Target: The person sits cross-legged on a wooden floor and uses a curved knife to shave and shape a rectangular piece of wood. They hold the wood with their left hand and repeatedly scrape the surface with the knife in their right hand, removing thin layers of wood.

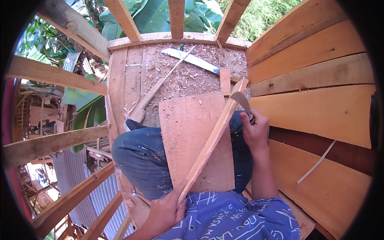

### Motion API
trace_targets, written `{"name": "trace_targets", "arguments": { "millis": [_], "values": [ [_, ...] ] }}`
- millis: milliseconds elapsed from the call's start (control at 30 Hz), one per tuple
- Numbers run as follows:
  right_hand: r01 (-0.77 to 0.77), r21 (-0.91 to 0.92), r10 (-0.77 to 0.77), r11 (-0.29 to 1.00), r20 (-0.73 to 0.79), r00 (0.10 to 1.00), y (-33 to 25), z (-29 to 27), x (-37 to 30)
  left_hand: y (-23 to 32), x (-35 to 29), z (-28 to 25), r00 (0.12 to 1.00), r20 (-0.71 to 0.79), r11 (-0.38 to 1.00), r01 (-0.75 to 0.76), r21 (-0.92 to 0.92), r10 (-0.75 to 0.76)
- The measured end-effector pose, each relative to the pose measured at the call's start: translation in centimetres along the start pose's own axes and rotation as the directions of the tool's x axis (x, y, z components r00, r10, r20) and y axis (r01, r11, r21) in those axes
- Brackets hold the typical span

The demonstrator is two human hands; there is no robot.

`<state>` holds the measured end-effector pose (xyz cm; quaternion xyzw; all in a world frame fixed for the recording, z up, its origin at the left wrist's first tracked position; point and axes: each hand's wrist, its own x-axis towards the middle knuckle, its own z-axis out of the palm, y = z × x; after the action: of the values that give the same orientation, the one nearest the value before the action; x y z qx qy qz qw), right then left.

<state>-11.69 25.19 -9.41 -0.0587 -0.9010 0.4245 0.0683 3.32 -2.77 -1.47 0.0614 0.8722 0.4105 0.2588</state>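
A long squared wooden stick (212, 142) slants across my lap, its far end up and to the right. My left hand (171, 206) is closed round its near end, close to my body. In my right hand (256, 130) is a knife with a curved blade (240, 99); the fist wraps its handle, which is mostly hidden. The blade lies over the far part of the stick. Beneath the stick, a flat wooden board (192, 136) rests across my thighs. A small wood block (225, 81) sits just beyond the board.
Wood shavings (176, 76) litter the plank floor. A machete (192, 59) lies there, crossed by a tapered wooden stick (160, 83). Plank walling (312, 108) rises at my right, with a thin strip (317, 162) against it. Spaced wooden rails (60, 140) stand at my left.
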Motion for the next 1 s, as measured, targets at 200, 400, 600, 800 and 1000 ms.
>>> {"name": "trace_targets", "arguments": {
  "millis": [200, 400, 600, 800, 1000],
  "values": [
    [0.087, -0.215, -0.105, 0.973, -0.074, 0.992, 2.5, 0.3, 1.8, 0.0, 0.1, 0.2, 0.999, -0.016, 0.999, -0.029, 0.041, 0.03],
    [-0.322, -0.234, 0.258, 0.918, -0.266, 0.929, 5.4, -2.4, 7.3, 0.5, -0.4, 0.5, 1.0, -0.003, 0.995, -0.031, 0.092, 0.031],
    [-0.14, -0.04, 0.136, 0.989, -0.094, 0.986, 3.2, -0.7, 3.6, -0.1, -0.3, 0.6, 0.998, -0.048, 0.998, -0.031, 0.057, 0.034],
    [-0.075, 0.006, 0.075, 0.997, -0.026, 0.997, 2.8, 0.1, 0.3, 1.0, -0.5, -0.5, 0.997, -0.06, 0.999, 0.046, 0.006, -0.046],
    [-0.025, 0.071, 0.018, 0.997, 0.089, 0.996, 0.1, -0.1, -1.4, 1.5, -1.2, -1.4, 0.985, -0.164, 0.988, 0.081, 0.135, -0.058]
  ]
}}
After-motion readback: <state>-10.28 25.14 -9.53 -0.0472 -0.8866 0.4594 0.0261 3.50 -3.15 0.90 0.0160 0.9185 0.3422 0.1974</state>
